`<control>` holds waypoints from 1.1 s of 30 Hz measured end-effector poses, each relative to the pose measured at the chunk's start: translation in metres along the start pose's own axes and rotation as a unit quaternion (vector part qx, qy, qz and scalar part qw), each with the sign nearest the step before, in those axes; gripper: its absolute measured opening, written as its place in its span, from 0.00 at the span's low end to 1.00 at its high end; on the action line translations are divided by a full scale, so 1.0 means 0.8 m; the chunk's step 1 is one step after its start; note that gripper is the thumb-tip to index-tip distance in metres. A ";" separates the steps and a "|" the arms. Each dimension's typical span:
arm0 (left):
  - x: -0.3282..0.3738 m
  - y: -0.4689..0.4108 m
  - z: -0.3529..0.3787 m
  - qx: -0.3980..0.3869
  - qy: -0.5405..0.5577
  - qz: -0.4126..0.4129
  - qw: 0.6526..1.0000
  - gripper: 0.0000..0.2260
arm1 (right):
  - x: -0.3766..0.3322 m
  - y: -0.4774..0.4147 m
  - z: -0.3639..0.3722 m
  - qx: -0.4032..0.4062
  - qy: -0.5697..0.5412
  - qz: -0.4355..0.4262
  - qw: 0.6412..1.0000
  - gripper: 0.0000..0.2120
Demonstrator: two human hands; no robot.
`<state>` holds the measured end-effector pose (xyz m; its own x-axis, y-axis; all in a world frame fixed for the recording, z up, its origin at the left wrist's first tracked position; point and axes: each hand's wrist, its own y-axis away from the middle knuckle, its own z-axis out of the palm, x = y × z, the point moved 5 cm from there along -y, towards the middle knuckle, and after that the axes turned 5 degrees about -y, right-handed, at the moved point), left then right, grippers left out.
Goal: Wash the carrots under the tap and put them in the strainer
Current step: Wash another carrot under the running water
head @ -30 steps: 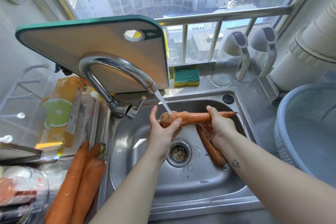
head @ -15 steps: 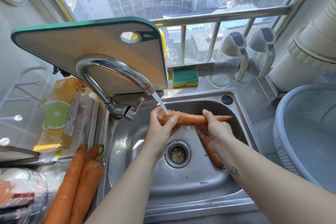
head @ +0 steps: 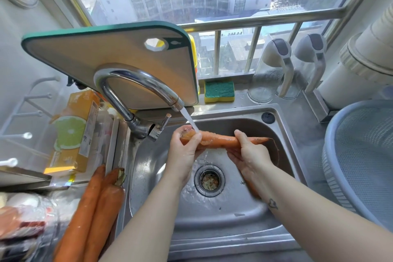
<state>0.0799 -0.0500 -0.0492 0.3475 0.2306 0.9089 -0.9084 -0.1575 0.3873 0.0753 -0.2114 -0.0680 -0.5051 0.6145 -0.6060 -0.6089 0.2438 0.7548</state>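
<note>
Carrot (head: 221,141): stiff, wet, likely slippery. Left hand (head: 185,151) grasping thick end, right hand (head: 251,152) grasping taper; hold both ends.

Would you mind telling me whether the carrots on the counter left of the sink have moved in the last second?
No. The counter carrots lie where they did, tops beside the left rim of the sink.

Bare forearms (head: 153,208), R tattoo (head: 272,203), maybe heart

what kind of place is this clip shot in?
Most likely a home kitchen: a steel sink with a running tap, a cutting board propped behind it, and a dish sponge.
</note>
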 end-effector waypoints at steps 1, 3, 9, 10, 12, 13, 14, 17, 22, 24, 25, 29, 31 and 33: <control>0.000 0.000 -0.001 0.024 -0.005 0.002 1.000 0.13 | 0.001 0.001 0.003 -0.004 0.005 -0.003 1.000 0.11; 0.000 0.002 -0.002 0.063 -0.023 0.002 0.998 0.13 | 0.002 0.002 0.006 -0.006 0.011 -0.002 1.000 0.11; 0.001 0.003 -0.005 -0.048 -0.074 -0.014 0.996 0.21 | 0.000 -0.005 0.004 -0.001 0.023 0.022 0.999 0.11; 0.002 0.003 -0.008 -0.047 -0.080 -0.012 0.996 0.22 | 0.000 -0.004 0.007 -0.009 0.030 0.021 0.999 0.11; 0.003 0.003 -0.017 -0.017 -0.045 -0.015 0.999 0.21 | 0.003 -0.001 0.018 -0.044 0.038 0.016 0.998 0.11; 0.004 0.004 -0.020 0.000 -0.020 -0.019 1.000 0.19 | 0.004 0.002 0.026 -0.079 0.037 0.014 0.996 0.10; 0.004 0.005 -0.023 0.020 0.001 -0.025 0.999 0.18 | 0.006 0.006 0.036 -0.123 0.036 0.011 0.992 0.09; -0.001 0.008 -0.035 0.076 0.060 -0.064 0.993 0.13 | 0.011 0.017 0.061 -0.205 0.051 -0.012 0.977 0.10; -0.010 0.014 -0.047 0.117 0.123 -0.148 0.974 0.19 | 0.024 0.028 0.078 -0.225 0.126 -0.082 0.963 0.18; -0.009 0.017 -0.054 0.126 0.130 -0.161 0.970 0.16 | 0.026 0.026 0.081 -0.245 0.147 -0.083 0.955 0.16; -0.008 0.019 -0.057 0.126 0.133 -0.169 0.968 0.15 | 0.026 0.025 0.081 -0.262 0.154 -0.079 0.949 0.15; -0.007 0.023 -0.060 0.135 0.140 -0.191 0.962 0.08 | 0.029 0.023 0.085 -0.286 0.164 -0.070 0.941 0.13; -0.008 0.024 -0.054 0.134 0.140 -0.196 0.961 0.08 | 0.030 0.023 0.087 -0.246 0.186 -0.105 0.946 0.14; -0.008 0.025 -0.047 0.125 0.135 -0.194 0.963 0.10 | 0.026 0.022 0.084 -0.195 0.230 -0.145 0.942 0.17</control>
<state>0.0506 -0.0189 -0.0532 0.5457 0.5557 0.6273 -0.6255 -0.2280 0.7461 0.0955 -0.1441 -0.0502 -0.4405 0.1517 -0.8848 -0.8950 0.0024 0.4460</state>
